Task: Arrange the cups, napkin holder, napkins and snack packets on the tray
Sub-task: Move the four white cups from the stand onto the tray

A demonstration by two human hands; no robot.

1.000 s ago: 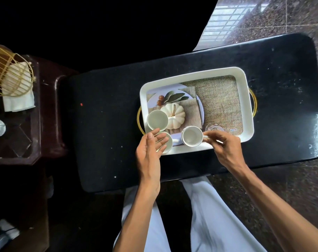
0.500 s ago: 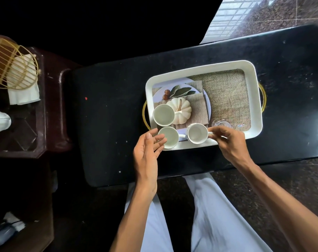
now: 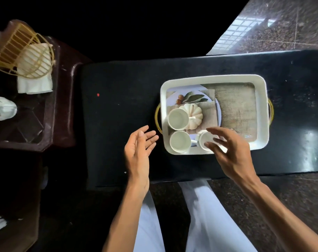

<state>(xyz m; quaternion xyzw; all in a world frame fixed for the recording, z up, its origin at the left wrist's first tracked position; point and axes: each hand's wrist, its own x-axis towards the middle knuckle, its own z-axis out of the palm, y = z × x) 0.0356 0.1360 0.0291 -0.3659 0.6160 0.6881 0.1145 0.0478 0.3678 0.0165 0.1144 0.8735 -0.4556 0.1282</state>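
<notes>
Head view
Tray (image 3: pixel 214 78): white, rectangular, on the black table (image 3: pixel 118 124); long axis runs 9 to 3 o'clock, gold handles at both ends.
Cups: three small white ones in the tray's 7 o'clock corner, mouths up: far cup (image 3: pixel 178 118), near cup (image 3: pixel 180 141), right cup (image 3: pixel 204 140), partly behind blurred fingers.
Handling: likely ceramic, light, rigid, chippable, glaze slippery; take by handle or rim.
Napkin holder (image 3: pixel 22 51): gold wire, on the side table at 10 o'clock, napkins (image 3: pixel 34 84) inside; light, grip the frame.
Left hand (image 3: pixel 139 151): fingers spread, empty, just beside the tray.
Right hand (image 3: pixel 229 151): fingers splayed over the right cup, seemingly not gripping.
Snack packets: not identifiable.
</notes>
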